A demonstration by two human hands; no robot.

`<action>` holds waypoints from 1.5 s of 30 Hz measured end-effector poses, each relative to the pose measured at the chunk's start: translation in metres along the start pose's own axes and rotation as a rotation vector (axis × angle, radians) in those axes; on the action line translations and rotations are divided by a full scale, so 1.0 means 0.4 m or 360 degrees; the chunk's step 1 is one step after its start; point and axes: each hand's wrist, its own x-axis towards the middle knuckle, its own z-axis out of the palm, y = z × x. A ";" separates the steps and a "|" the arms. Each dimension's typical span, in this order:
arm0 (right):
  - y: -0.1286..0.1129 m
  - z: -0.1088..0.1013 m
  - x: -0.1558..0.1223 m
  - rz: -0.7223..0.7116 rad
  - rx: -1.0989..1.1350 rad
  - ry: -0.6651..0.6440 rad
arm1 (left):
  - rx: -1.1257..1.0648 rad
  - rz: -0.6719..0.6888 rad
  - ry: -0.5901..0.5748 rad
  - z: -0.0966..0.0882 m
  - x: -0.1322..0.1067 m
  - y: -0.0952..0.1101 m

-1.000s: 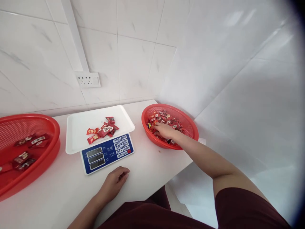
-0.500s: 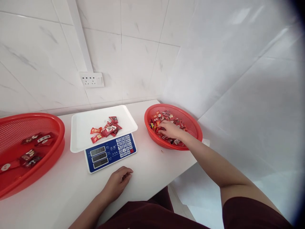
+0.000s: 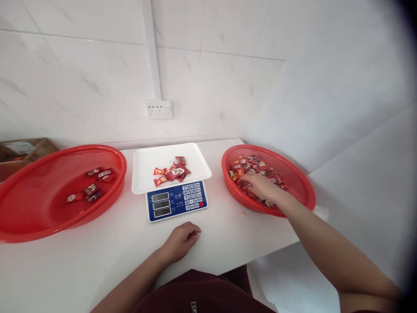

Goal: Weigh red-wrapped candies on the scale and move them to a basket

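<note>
My right hand reaches into the right red basket, its fingers curled down among wrapped candies. Its fingertips are partly hidden, so what they grip cannot be made out. On the white table just in front of the scale, my left hand rests with its fingers loosely curled together and nothing in them. The digital scale has a blue keypad panel and a white tray. A small pile of red-wrapped candies lies on that tray.
To the left stands another red basket with several wrapped candies inside. Behind it is a cardboard box. A tiny scrap lies by the right basket. Tiled walls with a socket border the table.
The view has swung left, so everything sits farther right and more of the left basket and the box shows. My right hand remains in the right basket; my left stays on the table.
</note>
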 end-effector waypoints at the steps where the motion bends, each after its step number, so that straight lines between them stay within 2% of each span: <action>1: -0.009 -0.012 0.002 0.0084 -0.0027 0.0111 | -0.0005 0.0003 -0.0003 0.000 0.000 0.000; 3: -0.036 -0.035 0.004 0.0141 0.0160 0.0224 | -0.0025 0.0014 -0.0015 0.000 -0.001 0.001; 6: -0.103 -0.041 0.007 0.0022 0.0629 0.0100 | -0.0033 0.0024 -0.0019 -0.002 -0.004 0.004; 9: -0.184 0.004 0.029 -0.0065 0.0966 -0.0081 | -0.0016 0.0039 -0.0003 0.000 -0.006 0.004; 12: -0.262 0.071 0.086 -0.0095 0.1355 -0.0222 | -0.0020 0.0049 0.0024 0.005 -0.005 -0.002; 16: -0.351 0.119 0.168 -0.0258 0.1645 -0.0129 | -0.0037 0.0074 0.0043 0.010 -0.002 -0.013; 19: -0.384 0.122 0.185 -0.0382 0.1595 -0.0134 | -0.0045 0.0083 0.0063 0.009 -0.002 -0.015; 22: -0.375 0.125 0.143 -0.0425 0.1452 -0.0362 | -0.0043 0.0078 0.0048 0.008 -0.005 -0.013; 26: -0.318 0.152 0.024 -0.0434 0.1399 -0.0807 | -0.0027 0.0062 0.0031 0.008 -0.006 -0.010; 29: -0.266 0.204 -0.063 -0.0481 0.1507 -0.1108 | 0.0031 0.0071 0.0048 0.009 -0.002 -0.006; 34: -0.213 0.312 -0.145 -0.0212 0.1771 -0.1471 | 0.0050 0.0087 0.0034 0.003 0.007 0.005; 38: -0.209 0.350 -0.153 -0.0161 0.1824 -0.1555 | 0.0032 0.0026 0.0025 0.002 0.010 0.008; 45: -0.205 0.360 -0.131 -0.0141 0.1894 -0.1511 | -0.0053 -0.0015 0.0156 0.002 -0.010 0.029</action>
